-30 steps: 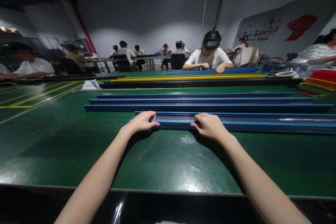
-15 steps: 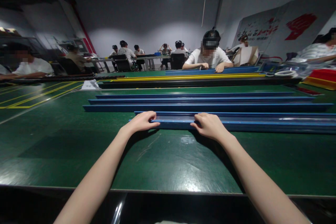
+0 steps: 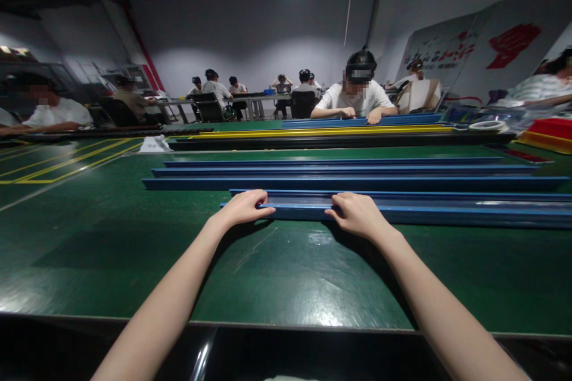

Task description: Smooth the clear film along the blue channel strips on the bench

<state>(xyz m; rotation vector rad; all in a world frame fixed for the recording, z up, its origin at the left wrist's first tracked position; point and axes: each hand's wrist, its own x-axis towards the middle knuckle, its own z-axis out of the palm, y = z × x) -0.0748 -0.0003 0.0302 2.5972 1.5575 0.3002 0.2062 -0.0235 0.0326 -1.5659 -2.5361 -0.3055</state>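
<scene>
A long blue channel profile (image 3: 438, 214) lies on the green table, its hollow side facing up and its right end running out of view. Close to its left end, my left hand (image 3: 245, 206) grips the near wall, thumb outside and fingers curled into the hollow. Farther right along the same wall, my right hand (image 3: 355, 212) holds it in a similar way, its fingertips partly hidden inside the channel. Just beyond lie more blue profiles (image 3: 313, 183), parallel to the held one.
Across the green table (image 3: 286, 286), a person in a white shirt (image 3: 330, 98) handles another blue profile. Yellow and black strips (image 3: 322, 133) lie between us. A white folded card (image 3: 154, 144) stands at left, a white coil (image 3: 489, 125) and a red bin (image 3: 547, 131) at right.
My left thumb has shifted very slightly to the right along the near wall. My right hand and the profiles look the same.
</scene>
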